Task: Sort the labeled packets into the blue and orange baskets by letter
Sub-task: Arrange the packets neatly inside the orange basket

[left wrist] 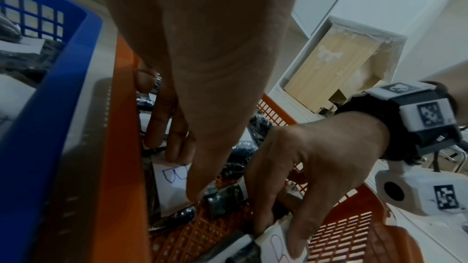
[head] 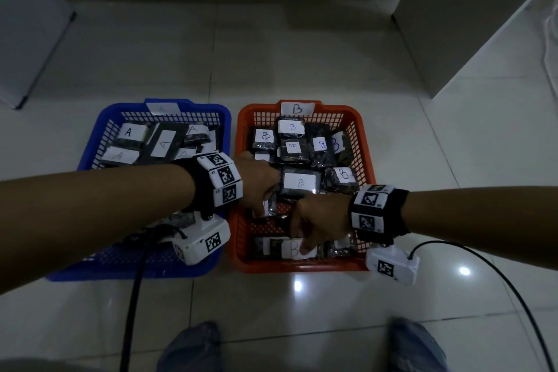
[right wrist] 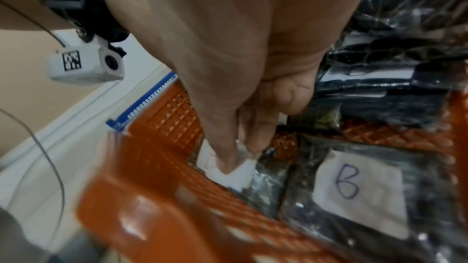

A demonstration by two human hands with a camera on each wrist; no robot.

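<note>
Packets marked B (head: 300, 183) fill the orange basket (head: 367, 160); both hands reach in.

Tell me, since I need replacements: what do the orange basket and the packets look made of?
Orange basket: apparently moulded plastic, glossy rim, lattice walls. Packets: dark contents in seemingly clear, shiny, crinkled film. Letter labels: matte white, probably paper.

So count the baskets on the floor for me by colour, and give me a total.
Blue basket: 1
Orange basket: 1
Total: 2
</note>
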